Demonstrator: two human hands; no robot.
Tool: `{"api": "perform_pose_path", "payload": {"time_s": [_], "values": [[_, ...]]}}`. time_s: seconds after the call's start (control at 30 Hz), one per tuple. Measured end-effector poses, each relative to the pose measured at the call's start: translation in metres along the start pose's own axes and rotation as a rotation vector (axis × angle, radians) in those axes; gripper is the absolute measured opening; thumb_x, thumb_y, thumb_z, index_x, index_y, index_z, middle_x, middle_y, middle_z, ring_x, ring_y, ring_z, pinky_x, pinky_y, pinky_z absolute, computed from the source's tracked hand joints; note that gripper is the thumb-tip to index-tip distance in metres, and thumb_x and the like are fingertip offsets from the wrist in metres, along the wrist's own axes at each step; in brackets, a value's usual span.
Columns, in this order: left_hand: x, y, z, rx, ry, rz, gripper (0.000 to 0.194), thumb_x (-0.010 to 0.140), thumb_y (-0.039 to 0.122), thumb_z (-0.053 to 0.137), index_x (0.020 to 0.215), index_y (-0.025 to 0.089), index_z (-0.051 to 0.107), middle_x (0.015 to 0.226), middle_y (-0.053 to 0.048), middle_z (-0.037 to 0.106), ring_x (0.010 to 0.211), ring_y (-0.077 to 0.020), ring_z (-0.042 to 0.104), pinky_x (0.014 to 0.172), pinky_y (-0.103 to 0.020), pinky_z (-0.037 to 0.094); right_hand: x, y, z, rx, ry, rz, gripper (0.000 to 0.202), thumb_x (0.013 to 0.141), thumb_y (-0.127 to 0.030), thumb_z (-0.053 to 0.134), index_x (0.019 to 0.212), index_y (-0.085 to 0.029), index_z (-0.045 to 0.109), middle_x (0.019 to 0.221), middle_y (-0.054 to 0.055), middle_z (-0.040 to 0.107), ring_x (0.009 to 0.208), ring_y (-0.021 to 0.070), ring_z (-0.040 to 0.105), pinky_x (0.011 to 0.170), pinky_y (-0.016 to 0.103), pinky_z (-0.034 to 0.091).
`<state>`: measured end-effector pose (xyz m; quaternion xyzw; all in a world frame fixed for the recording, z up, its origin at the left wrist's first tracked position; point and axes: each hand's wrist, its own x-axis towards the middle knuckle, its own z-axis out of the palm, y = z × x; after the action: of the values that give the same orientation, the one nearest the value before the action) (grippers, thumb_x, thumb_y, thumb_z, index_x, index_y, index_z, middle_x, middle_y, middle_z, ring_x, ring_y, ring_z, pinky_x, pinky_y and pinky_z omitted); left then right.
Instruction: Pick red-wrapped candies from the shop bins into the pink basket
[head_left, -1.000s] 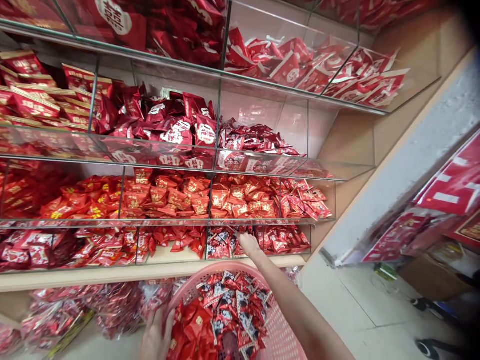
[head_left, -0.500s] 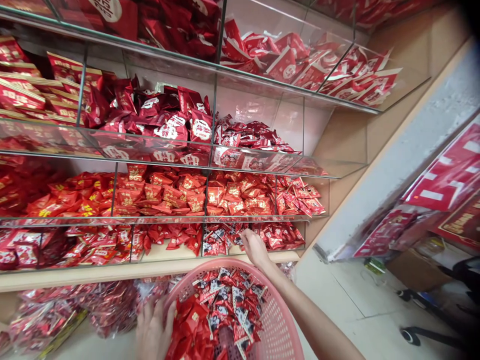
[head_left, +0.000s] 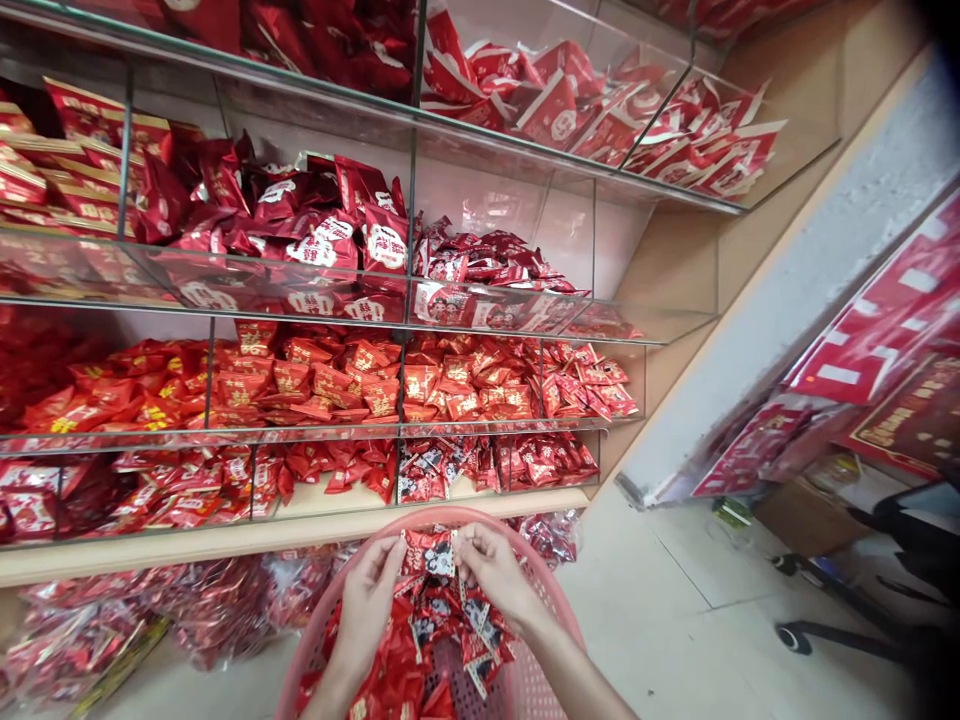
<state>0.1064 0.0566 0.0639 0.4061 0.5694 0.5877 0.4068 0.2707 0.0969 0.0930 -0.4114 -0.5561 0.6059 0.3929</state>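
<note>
Above the pink plastic basket (head_left: 551,598), my two hands stretch one small red, black and white candy packet (head_left: 429,553) between them. My left hand (head_left: 373,585) pinches its left end. At the opposite end, my right hand (head_left: 491,570) grips the edge between thumb and fingers. Beneath them the basket holds plain red packets (head_left: 386,655) on the left and red, black and white packets (head_left: 480,640) on the right. Matching packets (head_left: 424,470) lie in a bottom-shelf compartment just beyond the basket's rim.
Clear-fronted shelves (head_left: 480,325) full of red packets rise in front of me. Bagged packets (head_left: 232,605) lie under the bottom shelf. To the right are a grey wall (head_left: 757,330), a cardboard box (head_left: 799,515) and a wheeled chair base (head_left: 832,635) on the tiled floor.
My right hand has come back from the bottom shelf with a packet. My left hand has moved from the basket's left side to take the packet's other end.
</note>
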Motion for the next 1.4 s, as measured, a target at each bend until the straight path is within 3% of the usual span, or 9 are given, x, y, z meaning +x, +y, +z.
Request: {"api": "perform_pose_path", "payload": {"time_s": [0.1,0.23,0.4,0.73,1.0,1.27,1.4], "values": [[-0.003,-0.003,-0.002,0.074,-0.002,0.090,0.028,0.077,0.044,0.054,0.080,0.016,0.060,0.076,0.000,0.061,0.077,-0.0134,0.055,0.075,-0.022,0.045,-0.005,0.004,-0.001,0.012,0.000,0.021,0.031,0.075,-0.048,0.058,0.074,-0.017,0.052,0.059,-0.005,0.048,0.049,0.0073,0.040,0.047,0.019,0.030],[-0.005,-0.006,-0.002,0.124,-0.022,0.111,0.025,0.079,0.041,0.053,0.079,0.017,0.060,0.075,0.000,0.061,0.078,-0.0141,0.055,0.075,-0.022,0.044,-0.008,0.008,0.000,-0.022,0.017,-0.033,0.032,0.077,-0.047,0.056,0.066,-0.018,0.049,0.057,-0.006,0.040,0.051,0.0075,0.035,0.049,0.020,0.028],[-0.006,-0.008,0.001,0.117,-0.030,0.097,0.029,0.078,0.044,0.052,0.082,0.017,0.060,0.081,-0.002,0.063,0.080,-0.0151,0.056,0.076,-0.023,0.044,-0.009,0.013,0.002,-0.053,0.055,-0.078,0.034,0.077,-0.048,0.057,0.063,-0.017,0.050,0.056,-0.006,0.039,0.054,0.0082,0.032,0.051,0.021,0.027],[-0.015,0.014,0.006,0.012,0.046,0.025,0.029,0.075,0.046,0.056,0.077,0.017,0.060,0.074,-0.001,0.062,0.074,-0.0142,0.054,0.073,-0.024,0.043,-0.017,0.014,0.006,-0.006,0.107,-0.057,0.032,0.074,-0.044,0.061,0.064,-0.015,0.056,0.058,-0.004,0.041,0.057,0.0088,0.032,0.055,0.023,0.027],[-0.019,0.003,0.010,-0.050,0.119,-0.028,0.031,0.073,0.047,0.057,0.077,0.017,0.058,0.072,0.000,0.057,0.075,-0.0143,0.052,0.074,-0.025,0.041,-0.021,0.020,0.010,0.050,0.141,-0.045,0.031,0.073,-0.044,0.063,0.064,-0.015,0.060,0.059,-0.003,0.044,0.059,0.0090,0.034,0.056,0.023,0.028],[-0.022,-0.008,0.013,-0.076,0.128,-0.074,0.033,0.071,0.050,0.059,0.073,0.017,0.057,0.069,0.001,0.055,0.072,-0.0134,0.050,0.071,-0.024,0.040,-0.018,0.044,0.006,0.146,0.162,0.069,0.033,0.069,-0.048,0.066,0.066,-0.016,0.060,0.054,-0.005,0.046,0.052,0.0078,0.038,0.052,0.021,0.030],[-0.021,-0.011,0.015,-0.088,0.145,-0.072,0.031,0.072,0.048,0.058,0.075,0.017,0.057,0.070,0.001,0.054,0.073,-0.0132,0.050,0.070,-0.023,0.040,-0.025,0.051,0.001,0.179,0.075,0.178,0.033,0.069,-0.049,0.065,0.073,-0.017,0.061,0.059,-0.004,0.052,0.053,0.0081,0.046,0.052,0.020,0.034]]}}
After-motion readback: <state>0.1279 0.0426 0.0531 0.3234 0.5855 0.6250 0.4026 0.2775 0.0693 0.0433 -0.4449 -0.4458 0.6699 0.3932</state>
